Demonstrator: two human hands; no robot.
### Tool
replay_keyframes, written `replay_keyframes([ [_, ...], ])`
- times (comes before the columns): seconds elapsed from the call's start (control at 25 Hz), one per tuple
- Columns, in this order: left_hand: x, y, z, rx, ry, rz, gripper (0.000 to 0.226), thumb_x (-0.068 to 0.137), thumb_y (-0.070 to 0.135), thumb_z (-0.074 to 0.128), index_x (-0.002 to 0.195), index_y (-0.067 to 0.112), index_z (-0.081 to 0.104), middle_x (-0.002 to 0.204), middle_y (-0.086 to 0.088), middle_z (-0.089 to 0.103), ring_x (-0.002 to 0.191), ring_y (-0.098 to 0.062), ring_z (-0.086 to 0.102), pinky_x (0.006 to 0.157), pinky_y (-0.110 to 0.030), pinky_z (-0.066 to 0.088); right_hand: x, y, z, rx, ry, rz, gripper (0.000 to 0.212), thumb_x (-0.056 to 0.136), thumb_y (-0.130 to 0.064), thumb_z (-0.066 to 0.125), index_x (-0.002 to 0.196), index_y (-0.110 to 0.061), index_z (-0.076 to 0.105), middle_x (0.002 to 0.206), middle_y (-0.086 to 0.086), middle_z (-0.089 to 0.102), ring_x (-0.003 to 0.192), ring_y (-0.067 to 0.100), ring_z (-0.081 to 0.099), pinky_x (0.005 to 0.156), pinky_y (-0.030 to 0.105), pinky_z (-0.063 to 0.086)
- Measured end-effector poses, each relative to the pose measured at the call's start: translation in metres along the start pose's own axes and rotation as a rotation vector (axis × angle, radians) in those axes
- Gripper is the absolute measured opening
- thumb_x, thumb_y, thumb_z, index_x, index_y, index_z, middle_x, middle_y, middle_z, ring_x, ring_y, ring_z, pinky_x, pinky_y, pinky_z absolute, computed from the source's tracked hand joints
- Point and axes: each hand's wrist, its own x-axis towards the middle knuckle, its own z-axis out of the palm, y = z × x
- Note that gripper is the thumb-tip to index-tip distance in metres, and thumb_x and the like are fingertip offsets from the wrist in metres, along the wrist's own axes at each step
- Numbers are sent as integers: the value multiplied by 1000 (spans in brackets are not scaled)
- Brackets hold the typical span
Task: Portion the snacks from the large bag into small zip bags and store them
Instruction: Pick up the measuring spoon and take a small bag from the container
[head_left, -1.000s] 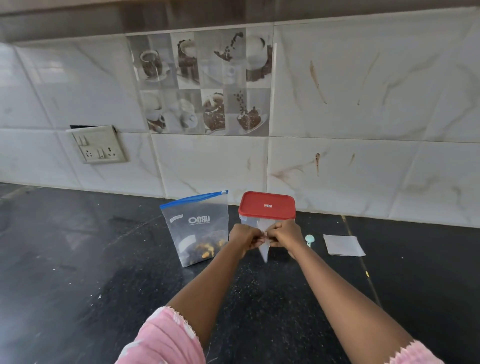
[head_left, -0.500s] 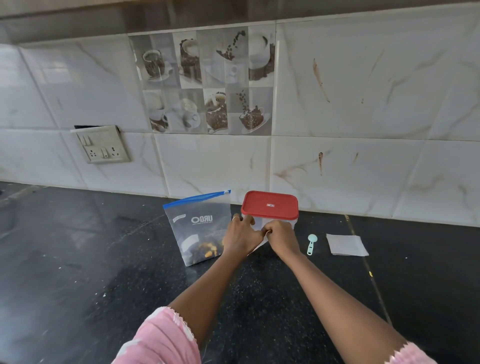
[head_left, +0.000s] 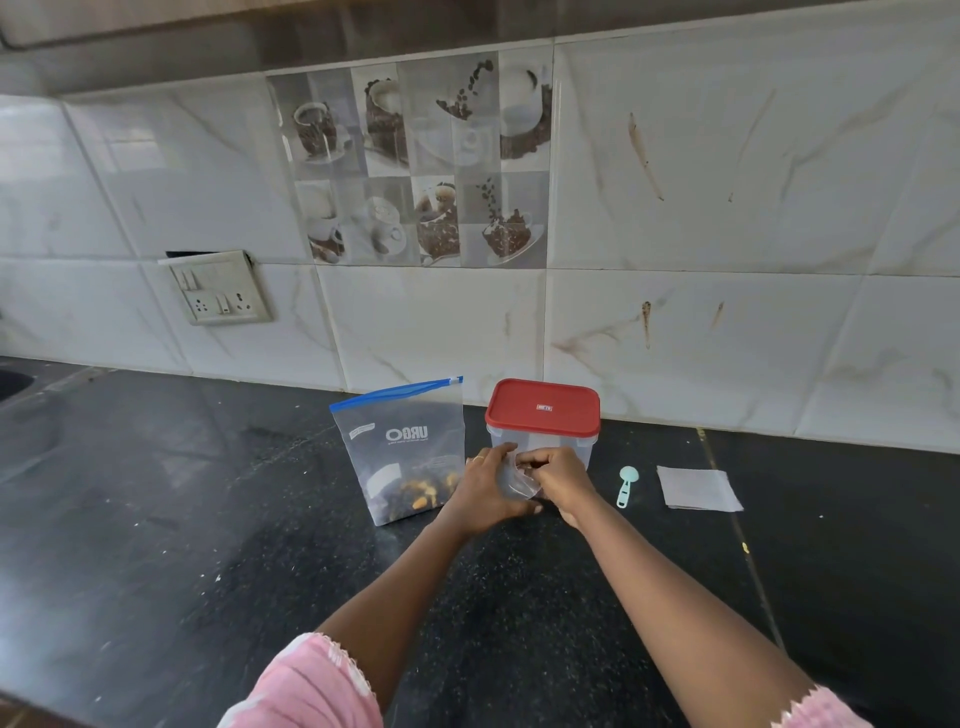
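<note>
Since only the head view is given, everything rests on it. The small clear plastic zip bag (head_left: 511, 480) sits low over the black speckled stone counter (head_left: 260, 545), toward its back edge, between both hands. The left hand (head_left: 483, 491) cups it from the side, fingers and thumb curved round it. The right hand (head_left: 560, 475) pinches its top with curled fingers. Just left stands the large clear zip bag with a blue seal strip (head_left: 405, 452), snacks pooled at its bottom. Behind is the clear plastic box with a red lid (head_left: 543, 415). The small bag looks thin, limp, light and slippery, so it is probably best held at the stiffer zip rim, 1 hand per side.
</note>
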Motion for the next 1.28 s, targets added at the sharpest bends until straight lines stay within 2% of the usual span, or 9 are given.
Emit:
replay_keyframes([
  [0.2,-3,-2,6,-11,64,-5,86,67,36,82,136,14,37,133,-3,46,124,-19,42,98,-24,30,-6,-3,-6,145,-148,80,24,83,-20,66,95,-1,70,87,8,68,90,22,65,74,32,54],
  [0.32,-6,-3,11,-8,91,-26,83,69,30,81,136,11,37,132,-4,48,122,-20,44,95,-20,28,-8,0,-7,113,-132,25,16,82,-11,67,91,2,70,81,8,66,81,20,64,72,31,53],
  [0.48,-9,-6,17,-54,146,-14,72,72,23,78,133,11,42,129,-5,53,119,-20,49,93,-19,32,-13,4,-10,299,-144,77,8,84,-10,63,83,-3,66,81,8,64,84,20,62,71,34,53],
  [0.6,-13,-5,20,-143,161,-17,77,69,26,81,134,13,41,128,-2,52,117,-17,49,96,-23,37,-16,7,-13,369,-163,119,13,85,-12,60,92,-3,66,86,10,64,87,23,62,68,34,53],
  [0.76,-19,1,25,-256,158,-32,83,66,34,84,134,14,40,123,6,49,112,-8,47,95,-21,37,-17,9,-18,145,-160,28,18,85,-1,60,99,7,69,96,20,67,83,26,64,59,27,52],
  [0.92,-19,2,33,-280,194,-39,63,70,28,81,123,15,50,111,9,55,102,-8,54,80,-9,39,-17,15,-25,23,-116,-18,20,84,7,58,100,7,69,91,14,68,73,20,65,57,19,56],
  [1.08,-20,-2,32,-333,231,-67,53,72,26,80,117,21,53,104,14,60,96,-2,57,78,-8,42,0,41,-39,246,54,130,17,87,1,57,100,4,68,80,10,68,65,17,65,59,24,59],
  [1.2,-21,-8,31,-395,260,-92,50,74,23,79,114,29,50,103,19,60,97,0,59,81,-8,43,24,69,-58,-325,364,236,24,92,-10,50,104,2,67,100,18,67,87,30,65,72,31,54],
  [1.28,-21,-14,28,-412,286,-97,51,74,22,79,115,31,50,105,19,61,100,-1,59,86,-14,45,32,79,-63,-589,391,250,28,94,-16,49,111,2,62,114,20,62,105,35,60,80,36,50],
])
